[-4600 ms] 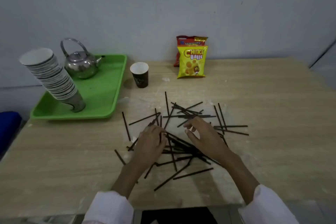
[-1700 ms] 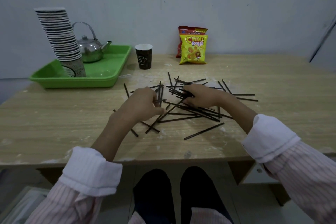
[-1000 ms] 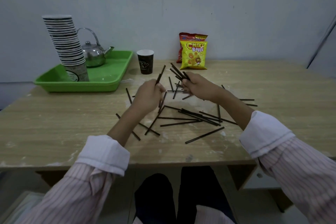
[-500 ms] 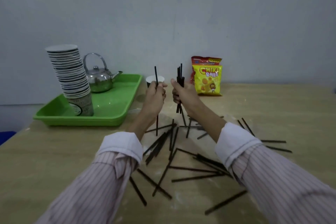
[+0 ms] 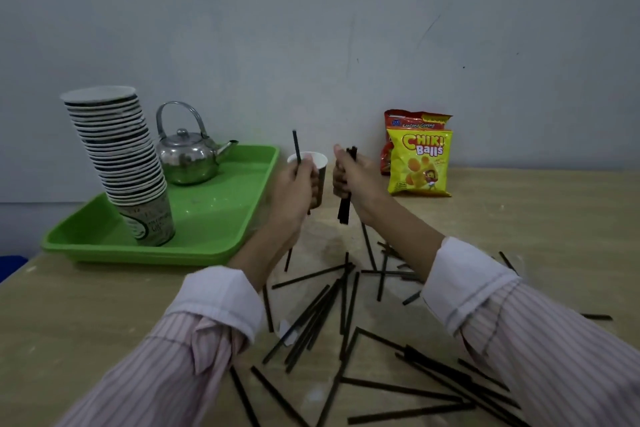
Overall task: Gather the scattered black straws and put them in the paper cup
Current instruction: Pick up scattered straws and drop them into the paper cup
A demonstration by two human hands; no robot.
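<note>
Wooden table: left hand grips one straw, right hand a bundle, both upright, twelve-to-six, beside the cup.

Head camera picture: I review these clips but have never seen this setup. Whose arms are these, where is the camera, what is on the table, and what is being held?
No machine here: a person wears one wide-angle camera on the head, looking forward and down, so the two striped sleeves are that person's own arms. The left hand holds one straw upright. The right hand grips a bundle of straws. Both are raised beside the paper cup, which is partly hidden behind the left hand. Many loose straws lie scattered on the table. Also there: a green tray bearing a cup stack and a kettle, and snack bags by the wall.
</note>
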